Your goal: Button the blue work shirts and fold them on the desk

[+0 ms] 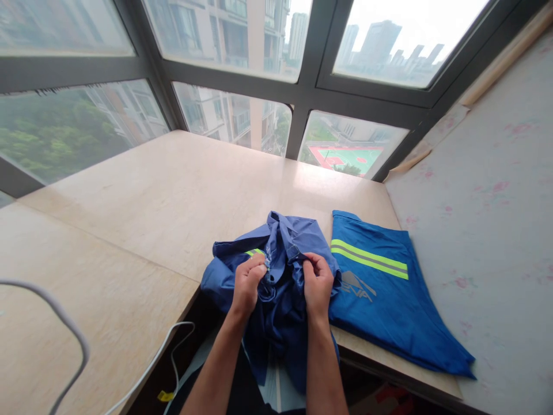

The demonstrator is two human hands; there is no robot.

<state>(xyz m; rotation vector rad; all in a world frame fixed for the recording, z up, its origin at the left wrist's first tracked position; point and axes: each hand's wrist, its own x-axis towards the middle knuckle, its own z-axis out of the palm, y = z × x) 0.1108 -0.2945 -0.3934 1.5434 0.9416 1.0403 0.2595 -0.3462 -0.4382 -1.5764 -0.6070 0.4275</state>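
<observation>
A crumpled blue garment [276,305] lies bunched over the front edge of the counter, its lower part hanging down. Fingers pressed together, my left hand [248,282] grips its fabric near a small yellow-green stripe. On the other side of the opening, my right hand [318,282] pinches the garment's edge between thumb and fingers. Just right of it, a folded brighter blue garment [375,300] lies flat, with a yellow-green and grey band and a grey printed logo; neither hand holds it.
The pale counter [173,190] runs back to grey-framed windows [354,95]. A floral-papered wall [488,230] stands on the right. White cables [151,363] and a thicker grey-white cable [64,323] are at the lower left.
</observation>
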